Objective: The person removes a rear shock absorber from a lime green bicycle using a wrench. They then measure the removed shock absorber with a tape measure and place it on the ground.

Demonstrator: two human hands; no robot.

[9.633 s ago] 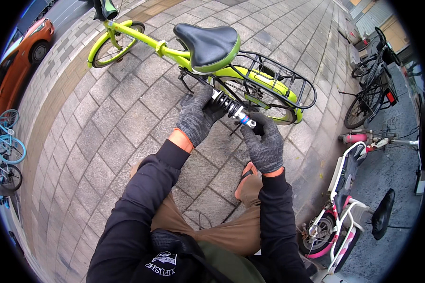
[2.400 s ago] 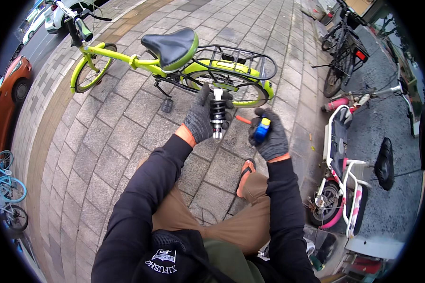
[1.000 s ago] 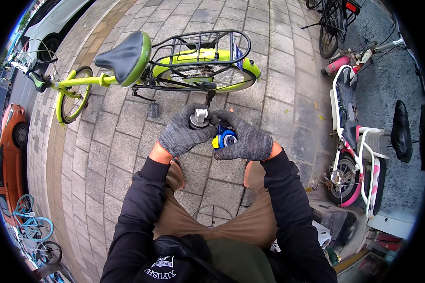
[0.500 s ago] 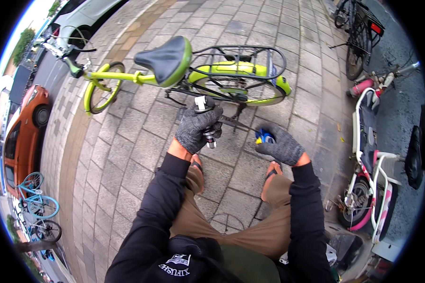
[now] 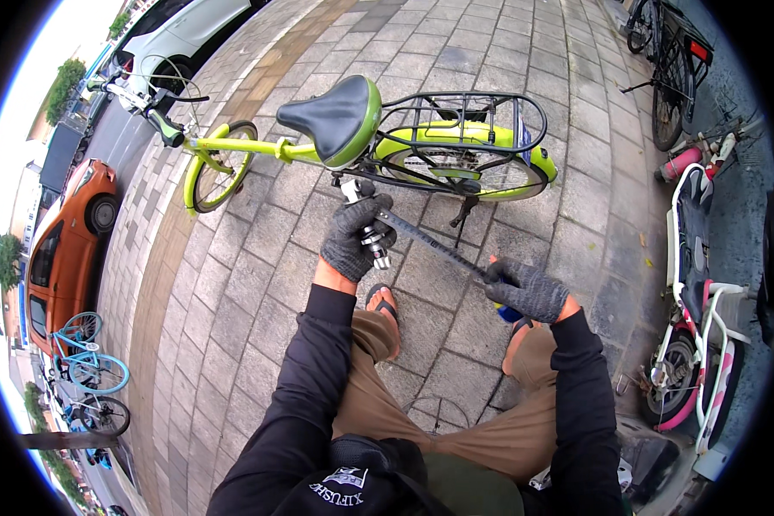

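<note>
My gloved left hand (image 5: 353, 236) is closed around a shock absorber (image 5: 377, 252) with silver end fittings, and the end of a dark tape measure blade (image 5: 426, 238) is at its fingers. The blade runs out diagonally to my gloved right hand (image 5: 529, 292), lower and to the right, whose fingers are closed on a blue and yellow tape case (image 5: 510, 310), mostly hidden by the glove. Beyond both hands stands a lime-green bicycle (image 5: 287, 148) with a black and green saddle (image 5: 335, 120) and a black rear rack (image 5: 458, 116).
Along the right are a white and pink scooter (image 5: 690, 222), a black bicycle (image 5: 666, 95) and a pink cylinder (image 5: 678, 165). At the left are an orange car (image 5: 67, 241), a white car (image 5: 172, 26) and parked blue bicycles (image 5: 99, 368). The paved sidewalk (image 5: 224, 318) lies underneath.
My hands were together a second ago; now my right hand is lower and rightward, with the tape drawn out between them. Earlier, both hands held the shock absorber. The view has shifted.
</note>
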